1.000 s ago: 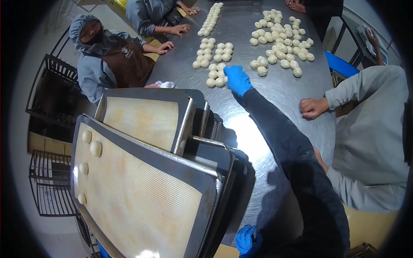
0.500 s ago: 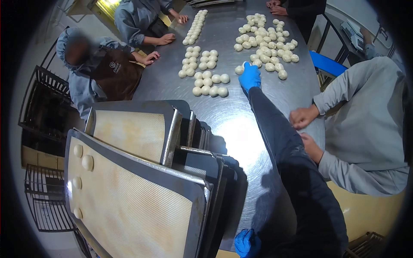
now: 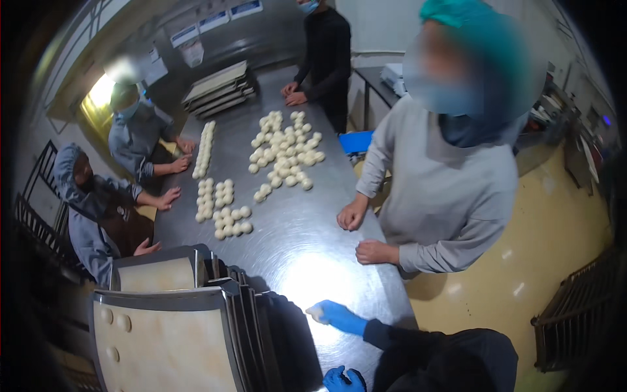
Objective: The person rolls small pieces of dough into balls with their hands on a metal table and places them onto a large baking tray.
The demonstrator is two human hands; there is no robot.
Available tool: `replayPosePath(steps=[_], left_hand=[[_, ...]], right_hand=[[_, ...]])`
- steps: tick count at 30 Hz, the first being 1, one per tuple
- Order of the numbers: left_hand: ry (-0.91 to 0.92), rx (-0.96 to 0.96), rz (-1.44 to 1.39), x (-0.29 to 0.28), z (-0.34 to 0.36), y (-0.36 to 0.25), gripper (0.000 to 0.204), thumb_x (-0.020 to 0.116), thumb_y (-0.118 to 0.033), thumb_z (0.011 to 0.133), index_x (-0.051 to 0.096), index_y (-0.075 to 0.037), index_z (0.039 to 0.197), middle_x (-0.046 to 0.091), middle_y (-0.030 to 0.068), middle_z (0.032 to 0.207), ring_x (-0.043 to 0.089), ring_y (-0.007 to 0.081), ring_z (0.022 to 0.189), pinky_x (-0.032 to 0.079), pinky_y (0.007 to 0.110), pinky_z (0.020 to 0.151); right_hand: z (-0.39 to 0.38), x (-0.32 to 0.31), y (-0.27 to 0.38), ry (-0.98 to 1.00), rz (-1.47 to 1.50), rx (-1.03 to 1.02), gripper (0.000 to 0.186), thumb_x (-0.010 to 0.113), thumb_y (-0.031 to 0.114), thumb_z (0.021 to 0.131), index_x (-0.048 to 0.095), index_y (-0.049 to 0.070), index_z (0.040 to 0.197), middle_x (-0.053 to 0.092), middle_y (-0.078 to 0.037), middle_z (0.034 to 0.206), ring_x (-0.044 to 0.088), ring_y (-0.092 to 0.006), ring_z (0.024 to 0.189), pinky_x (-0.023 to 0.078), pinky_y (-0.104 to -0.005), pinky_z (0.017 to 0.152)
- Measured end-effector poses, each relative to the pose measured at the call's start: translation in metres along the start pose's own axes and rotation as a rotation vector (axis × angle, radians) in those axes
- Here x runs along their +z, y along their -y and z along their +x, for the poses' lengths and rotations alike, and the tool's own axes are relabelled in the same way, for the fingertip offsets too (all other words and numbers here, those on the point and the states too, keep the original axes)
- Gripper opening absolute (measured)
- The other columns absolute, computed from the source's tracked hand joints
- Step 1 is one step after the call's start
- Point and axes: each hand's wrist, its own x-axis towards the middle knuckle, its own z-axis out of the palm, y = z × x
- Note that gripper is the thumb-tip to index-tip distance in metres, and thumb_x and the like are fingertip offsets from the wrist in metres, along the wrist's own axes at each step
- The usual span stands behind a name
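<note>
My right hand [image 3: 339, 317], in a blue glove, is shut on a pale dough ball [image 3: 315, 312] above the steel table [image 3: 307, 242], its fingers pointing left. At the lower edge my left hand [image 3: 344, 380], also gloved in blue, shows loosely curled fingers with the thumb apart and nothing visible in it. Left of both hands, a tray [image 3: 170, 346] with a beige baking mat lies on top of a stack. Dough balls [image 3: 123, 322] sit along its left side. Farther up the table are neat rows of dough balls [image 3: 225, 222] and a loose heap of dough balls [image 3: 284, 147].
A person in a grey top [image 3: 450, 189] stands at the table's right side, hands by its edge. Two people in grey [image 3: 91, 209] are along the left side, and one in black [image 3: 330, 65] at the far end. Another tray stack [image 3: 219, 88] rests at the back.
My right hand has come back from the dough heap toward me and now holds a dough ball. The view has tilted up, showing more of the room and the people.
</note>
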Motion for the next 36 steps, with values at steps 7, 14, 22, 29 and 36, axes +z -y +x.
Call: replayPosePath(steps=[7, 14, 22, 29, 36], left_hand=[[0.028, 0.042, -0.269, 0.004, 0.032, 0.012, 0.021, 0.067, -0.014, 0.093, 0.065, 0.002, 0.107, 0.061, 0.0177, 0.106, 0.06, 0.0336, 0.099, 0.049, 0.044, 0.09], [0.571, 0.658, -0.534, -0.032, 0.036, -0.175, 0.035, 0.079, -0.02, 0.089, 0.072, -0.006, 0.12, 0.071, 0.0132, 0.11, 0.067, 0.0312, 0.102, 0.053, 0.042, 0.091], [1.047, 1.162, -0.421, 0.012, -0.088, -0.248, 0.04, 0.071, -0.032, 0.095, 0.065, 0.004, 0.111, 0.062, 0.0207, 0.103, 0.062, 0.0409, 0.093, 0.054, 0.049, 0.084], [1.719, 0.947, -0.211, 0.001, -0.146, -0.315, 0.029, 0.066, -0.031, 0.103, 0.071, -0.002, 0.107, 0.073, 0.0158, 0.092, 0.07, 0.0222, 0.08, 0.054, 0.038, 0.074], [2.209, 0.942, -0.255, -0.017, -0.244, -0.342, 0.032, 0.057, -0.028, 0.108, 0.068, 0.001, 0.113, 0.071, 0.0114, 0.099, 0.064, 0.0201, 0.09, 0.052, 0.034, 0.083]], right_hand=[[-0.093, 0.009, 0.04, 0.164, -0.513, -0.121, 0.058, 0.071, 0.018, 0.099, 0.051, 0.007, 0.152, 0.056, -0.014, 0.147, 0.055, -0.0274, 0.134, 0.048, -0.0372, 0.109], [-0.106, -0.07, 0.051, -0.108, -0.871, -0.08, 0.033, 0.07, 0.032, 0.097, 0.073, 0.001, 0.109, 0.074, -0.014, 0.092, 0.071, -0.0269, 0.089, 0.059, -0.0414, 0.077], [-0.267, -0.237, 0.025, -0.664, -0.304, 0.474, 0.035, 0.055, 0.032, 0.098, 0.078, 0.008, 0.109, 0.079, -0.013, 0.095, 0.076, -0.0225, 0.079, 0.059, -0.038, 0.065], [-0.468, -0.262, -0.042, -1.351, -0.81, 1.213, 0.035, 0.059, 0.033, 0.096, 0.078, 0.014, 0.117, 0.078, -0.011, 0.115, 0.076, -0.0273, 0.099, 0.059, -0.0416, 0.076], [-0.606, -0.237, -0.044, -1.572, -0.658, 1.325, 0.034, 0.059, 0.032, 0.094, 0.08, 0.015, 0.115, 0.078, -0.012, 0.113, 0.076, -0.0317, 0.097, 0.059, -0.0492, 0.078]])
